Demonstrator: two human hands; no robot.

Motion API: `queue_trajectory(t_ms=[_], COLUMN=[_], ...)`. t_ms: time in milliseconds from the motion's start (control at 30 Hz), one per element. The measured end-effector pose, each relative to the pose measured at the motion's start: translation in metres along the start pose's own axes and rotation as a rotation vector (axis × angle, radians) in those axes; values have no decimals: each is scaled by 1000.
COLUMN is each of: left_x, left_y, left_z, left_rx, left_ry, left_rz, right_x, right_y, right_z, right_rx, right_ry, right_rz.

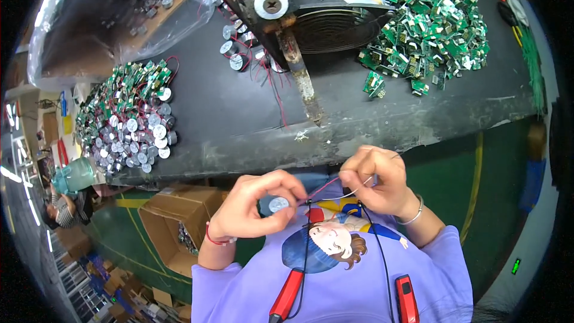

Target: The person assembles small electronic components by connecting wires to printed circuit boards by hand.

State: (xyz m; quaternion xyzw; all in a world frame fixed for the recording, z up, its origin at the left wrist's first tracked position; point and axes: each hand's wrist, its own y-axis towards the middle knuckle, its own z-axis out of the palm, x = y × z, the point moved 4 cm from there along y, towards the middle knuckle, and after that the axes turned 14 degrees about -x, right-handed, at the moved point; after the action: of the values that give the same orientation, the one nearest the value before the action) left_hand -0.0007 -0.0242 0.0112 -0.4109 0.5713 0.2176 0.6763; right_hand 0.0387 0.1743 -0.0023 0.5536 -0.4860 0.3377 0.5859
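My left hand (pixel 248 203) is curled round a small round silver motor (pixel 278 204), thumb and fingers bent about it. From it, thin red and white wires (pixel 326 188) run across to my right hand (pixel 379 179). There the thumb and forefinger are pinched together on the wires. Both hands are held in front of my chest, just off the near edge of the black workbench (pixel 239 137). The wire ends at the right fingertips are too small to make out.
A rusty pointed metal bar (pixel 302 84) on a stand juts toward me. Green circuit boards (pixel 430 18) are heaped at right; motors wired to boards (pixel 128 119) lie at left. Loose motors (pixel 236 48) sit behind the bar. A cardboard box (pixel 179 221) stands below the bench.
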Motion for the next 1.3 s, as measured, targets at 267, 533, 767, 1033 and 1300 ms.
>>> queue_trajectory(t_ms=[267,533,767,1033,1300], left_x=[-23,22,14,15,19], left_y=[-1,18,22,31,19], left_z=[-22,-23,-7,0,-4], left_rx=[-677,-640,-566,-475,-450], left_ry=[199,129,120,-39,-108], left_rz=[306,186,200,93,103], right_x=[4,-5,-15,4,-13], right_y=[21,32,30,47,17], right_z=[-28,-42,-55,-58,-81], right_rx=[-279,-376,-405,-43,-222], right_ry=[-505,-695,-579,-721,-716], right_rz=[-222,-215,68,-345,-77])
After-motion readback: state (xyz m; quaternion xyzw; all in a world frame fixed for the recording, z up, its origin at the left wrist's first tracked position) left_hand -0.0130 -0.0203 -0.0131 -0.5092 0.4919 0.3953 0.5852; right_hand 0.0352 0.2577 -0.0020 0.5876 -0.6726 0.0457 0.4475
